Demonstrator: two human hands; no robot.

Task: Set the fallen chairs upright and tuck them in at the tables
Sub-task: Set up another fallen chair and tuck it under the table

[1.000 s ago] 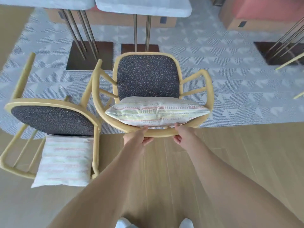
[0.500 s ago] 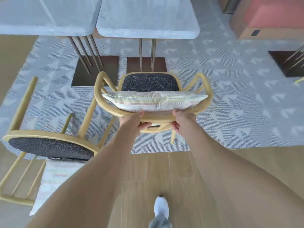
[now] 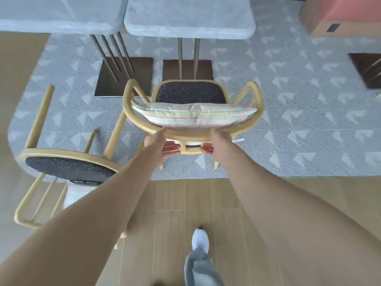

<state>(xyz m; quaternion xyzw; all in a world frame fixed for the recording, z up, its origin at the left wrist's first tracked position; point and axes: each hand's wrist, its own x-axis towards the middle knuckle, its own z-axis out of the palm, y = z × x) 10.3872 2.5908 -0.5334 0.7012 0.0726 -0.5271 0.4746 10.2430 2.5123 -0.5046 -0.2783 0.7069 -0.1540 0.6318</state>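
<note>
we have the upright yellow wooden armchair with dark speckled seat [image 3: 189, 93] by its curved back rail, left hand [image 3: 159, 144] and right hand [image 3: 219, 144] both curled round that rail, a little apart. it stands on the grey patterned rug [image 3: 288, 120], facing the right grey stone-topped table [image 3: 188, 16], not yet under it. step looks like tuck-in; next move likely a straight push so the arms clear the table's thin metal legs [image 3: 188, 56]. striped cream cushion [image 3: 193, 116] sits in the chair against the back, may slip. second matching yellow chair [image 3: 68, 168] lies tipped over at left, near the left grey table [image 3: 59, 13]; that one's still to do.
</note>
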